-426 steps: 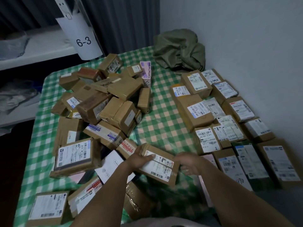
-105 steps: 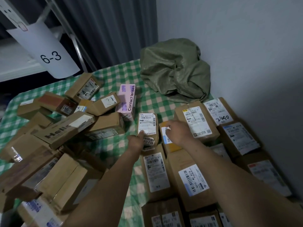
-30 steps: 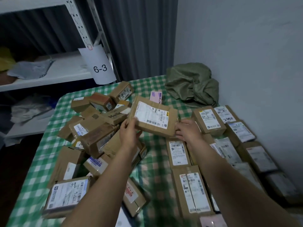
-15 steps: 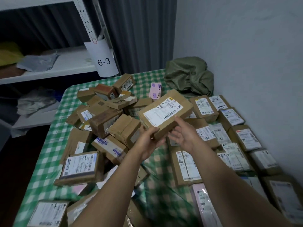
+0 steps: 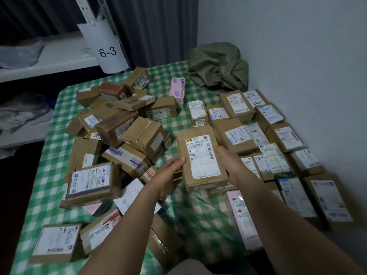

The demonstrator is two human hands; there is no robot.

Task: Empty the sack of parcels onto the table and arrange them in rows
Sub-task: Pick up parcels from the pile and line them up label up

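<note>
Cardboard parcel lowered from mid-air toward the arranged rows.
Left hand and right hand clasped its two sides, label up; the parcel had descended beside the sorted rows, leaving the heap unsorted.

Both forearms are bare with no sleeves, and the left hand and right hand wear no gloves, rings or watch.

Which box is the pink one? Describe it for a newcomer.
Start at the green sack in the table's far corner by the wall. Just left of it on the checked cloth stands the pink box. It alone reads "Contact lenses"; the boxes nearest it are brown.
</note>
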